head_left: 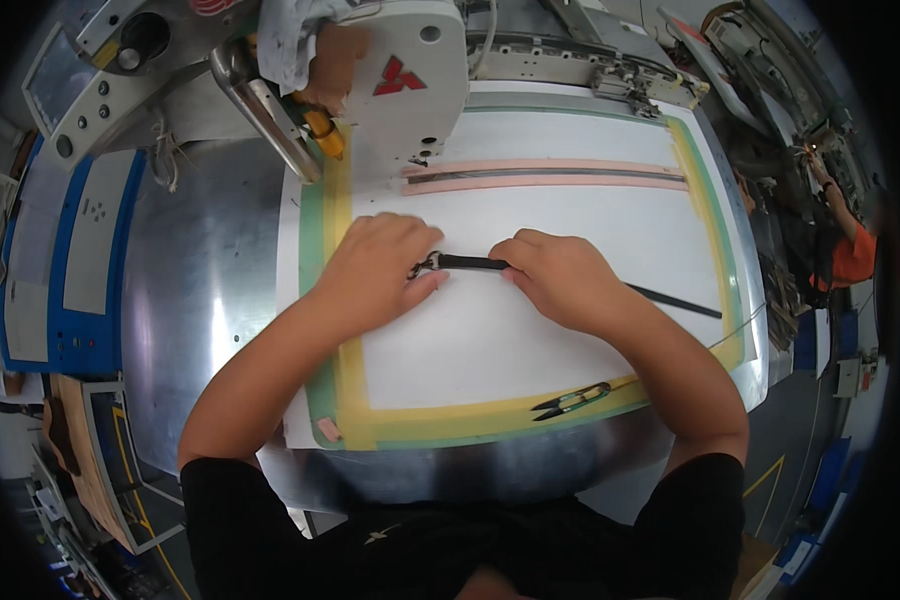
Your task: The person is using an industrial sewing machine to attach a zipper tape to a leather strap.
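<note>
A narrow black strap [473,262] stretches between my hands over the white work sheet [450,350]. At its left end sits a metal clasp [431,261], which looks like a snap hook. My left hand [375,265] is closed around that clasp, its thumb below and fingers above. My right hand [562,275] pinches the strap between thumb and fingers. Past my right hand, the strap's tail slants down to the right across the sheet. Thread snips [572,401] lie near the sheet's front edge, on the yellow tape.
A sewing machine head [405,90] overhangs the sheet at the back. Behind my hands lies a slotted strip with pink edges [550,176]. Yellow and green tape [342,395] borders the sheet. A blue cabinet [90,270] stands left; a person in orange [854,258] is far right.
</note>
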Demonstrator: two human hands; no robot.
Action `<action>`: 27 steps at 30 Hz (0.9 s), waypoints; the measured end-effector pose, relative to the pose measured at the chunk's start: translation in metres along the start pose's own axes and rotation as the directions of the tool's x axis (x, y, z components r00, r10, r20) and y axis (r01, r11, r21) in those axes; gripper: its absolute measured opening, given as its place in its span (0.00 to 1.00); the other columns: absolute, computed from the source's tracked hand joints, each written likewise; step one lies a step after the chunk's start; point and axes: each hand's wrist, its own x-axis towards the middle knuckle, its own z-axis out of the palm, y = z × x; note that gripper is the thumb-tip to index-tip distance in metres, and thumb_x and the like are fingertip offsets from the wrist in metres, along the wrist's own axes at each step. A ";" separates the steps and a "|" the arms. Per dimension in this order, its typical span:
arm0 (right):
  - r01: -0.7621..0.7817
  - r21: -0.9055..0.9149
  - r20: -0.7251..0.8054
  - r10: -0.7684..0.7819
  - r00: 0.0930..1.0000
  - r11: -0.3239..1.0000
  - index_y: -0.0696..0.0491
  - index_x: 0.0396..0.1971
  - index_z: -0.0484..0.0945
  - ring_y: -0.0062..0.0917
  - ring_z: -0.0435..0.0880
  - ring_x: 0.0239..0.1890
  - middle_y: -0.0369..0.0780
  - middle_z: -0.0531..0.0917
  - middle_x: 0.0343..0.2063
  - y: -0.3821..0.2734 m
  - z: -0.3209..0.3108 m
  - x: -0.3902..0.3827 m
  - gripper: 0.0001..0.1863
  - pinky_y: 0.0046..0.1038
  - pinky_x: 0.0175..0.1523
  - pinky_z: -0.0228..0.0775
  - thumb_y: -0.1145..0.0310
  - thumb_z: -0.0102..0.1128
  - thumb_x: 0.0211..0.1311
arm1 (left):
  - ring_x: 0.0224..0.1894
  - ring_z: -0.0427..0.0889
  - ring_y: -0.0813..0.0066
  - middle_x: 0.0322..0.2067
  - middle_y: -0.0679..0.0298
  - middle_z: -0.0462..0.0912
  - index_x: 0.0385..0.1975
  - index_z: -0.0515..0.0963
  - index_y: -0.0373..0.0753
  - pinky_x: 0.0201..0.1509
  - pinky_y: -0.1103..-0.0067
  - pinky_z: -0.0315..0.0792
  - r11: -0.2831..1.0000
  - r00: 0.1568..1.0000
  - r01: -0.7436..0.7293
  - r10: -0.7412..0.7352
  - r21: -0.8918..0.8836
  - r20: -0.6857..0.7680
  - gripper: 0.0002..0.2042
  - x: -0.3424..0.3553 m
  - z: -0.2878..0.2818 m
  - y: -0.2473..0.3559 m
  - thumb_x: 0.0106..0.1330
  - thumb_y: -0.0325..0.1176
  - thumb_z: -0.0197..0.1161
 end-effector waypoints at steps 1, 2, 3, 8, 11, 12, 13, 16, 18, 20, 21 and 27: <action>-0.005 -0.092 0.028 0.007 1.000 0.996 0.53 0.51 0.80 0.41 0.88 0.41 0.42 0.85 0.43 0.006 -0.001 0.005 0.12 0.41 0.44 0.80 0.73 0.60 0.69 | 0.60 0.77 0.49 0.55 0.54 0.82 0.58 0.80 0.42 0.66 0.60 0.68 1.000 1.000 -0.003 0.003 -0.003 0.007 0.23 0.009 0.003 -0.007 0.67 0.43 0.73; -0.005 -0.091 0.030 0.008 1.000 0.996 0.53 0.51 0.80 0.41 0.88 0.41 0.42 0.85 0.43 0.009 -0.001 0.012 0.12 0.41 0.44 0.80 0.73 0.60 0.69 | 0.64 0.75 0.47 0.59 0.50 0.79 0.63 0.77 0.41 0.70 0.59 0.66 0.997 0.997 0.059 -0.057 0.042 -0.049 0.27 0.017 0.008 -0.015 0.67 0.46 0.72; 0.020 -0.167 0.081 -0.007 0.997 0.986 0.53 0.50 0.80 0.40 0.88 0.40 0.42 0.84 0.41 0.011 -0.002 0.018 0.12 0.40 0.42 0.80 0.74 0.60 0.67 | 0.68 0.72 0.44 0.64 0.47 0.76 0.69 0.74 0.41 0.74 0.58 0.63 0.989 0.988 0.122 -0.113 0.083 -0.106 0.32 0.023 0.011 -0.021 0.68 0.49 0.72; 0.132 -0.285 0.135 -0.097 0.986 0.949 0.49 0.48 0.82 0.38 0.87 0.36 0.39 0.83 0.36 0.015 -0.007 0.045 0.14 0.40 0.40 0.80 0.74 0.62 0.62 | 0.71 0.70 0.44 0.68 0.42 0.72 0.74 0.69 0.37 0.76 0.56 0.60 0.979 0.991 0.112 -0.098 0.171 -0.086 0.40 0.044 0.030 -0.039 0.71 0.61 0.63; 0.221 -0.305 0.119 -0.193 0.974 0.926 0.50 0.48 0.83 0.37 0.87 0.36 0.39 0.83 0.35 0.022 -0.014 0.062 0.17 0.39 0.39 0.79 0.75 0.61 0.59 | 0.71 0.70 0.43 0.68 0.42 0.73 0.74 0.68 0.35 0.77 0.55 0.59 0.976 0.992 0.124 -0.117 0.180 -0.047 0.39 0.039 0.026 -0.041 0.72 0.58 0.63; 0.248 -0.327 0.070 -0.238 0.969 0.912 0.50 0.48 0.83 0.36 0.87 0.37 0.39 0.83 0.34 0.027 -0.015 0.069 0.17 0.38 0.39 0.80 0.75 0.61 0.58 | 0.68 0.73 0.44 0.64 0.44 0.77 0.71 0.71 0.33 0.74 0.55 0.61 0.972 0.989 0.134 -0.120 0.193 -0.084 0.37 0.037 0.021 -0.044 0.72 0.58 0.63; 0.273 -0.351 0.021 -0.284 0.959 0.896 0.50 0.48 0.84 0.36 0.87 0.37 0.38 0.83 0.34 0.032 -0.015 0.075 0.16 0.38 0.39 0.80 0.75 0.61 0.58 | 0.65 0.76 0.44 0.59 0.45 0.80 0.67 0.75 0.32 0.72 0.55 0.64 0.968 0.985 0.146 -0.123 0.206 -0.120 0.36 0.036 0.017 -0.047 0.71 0.58 0.63; 0.241 -0.324 -0.032 -0.265 0.964 0.915 0.51 0.43 0.85 0.37 0.87 0.39 0.40 0.83 0.34 0.047 -0.013 0.099 0.13 0.39 0.41 0.80 0.75 0.61 0.58 | 0.56 0.81 0.45 0.50 0.49 0.85 0.59 0.80 0.32 0.65 0.55 0.69 0.928 0.960 0.274 -0.251 0.254 -0.122 0.32 0.039 0.007 -0.055 0.71 0.58 0.63; 0.203 -0.307 -0.065 -0.234 0.970 0.930 0.50 0.41 0.86 0.38 0.87 0.38 0.40 0.82 0.33 0.054 -0.012 0.109 0.13 0.39 0.42 0.81 0.77 0.62 0.57 | 0.53 0.82 0.46 0.48 0.50 0.85 0.57 0.81 0.32 0.62 0.57 0.72 0.910 0.957 0.286 -0.257 0.299 -0.133 0.30 0.041 0.010 -0.057 0.70 0.56 0.65; 0.204 -0.293 -0.098 -0.242 0.965 0.934 0.50 0.41 0.87 0.37 0.87 0.38 0.40 0.82 0.33 0.063 -0.006 0.116 0.13 0.39 0.41 0.81 0.77 0.62 0.57 | 0.50 0.83 0.48 0.46 0.51 0.85 0.55 0.82 0.33 0.58 0.58 0.74 0.890 0.954 0.296 -0.262 0.348 -0.143 0.28 0.041 0.013 -0.057 0.70 0.54 0.66; 0.206 -0.285 -0.134 -0.252 0.958 0.936 0.49 0.41 0.87 0.36 0.87 0.38 0.39 0.81 0.33 0.067 -0.002 0.118 0.13 0.39 0.40 0.81 0.77 0.62 0.58 | 0.50 0.83 0.49 0.46 0.52 0.85 0.55 0.83 0.34 0.57 0.59 0.75 0.899 0.957 0.285 -0.245 0.334 -0.157 0.25 0.040 0.015 -0.056 0.69 0.49 0.69; 0.245 -0.223 -0.217 -0.293 0.931 0.944 0.48 0.42 0.89 0.36 0.86 0.36 0.38 0.81 0.34 0.077 0.012 0.122 0.13 0.38 0.38 0.80 0.76 0.62 0.58 | 0.48 0.84 0.51 0.46 0.54 0.86 0.56 0.84 0.37 0.54 0.63 0.79 0.965 0.959 0.143 -0.080 0.221 -0.271 0.19 0.043 0.027 -0.055 0.64 0.30 0.73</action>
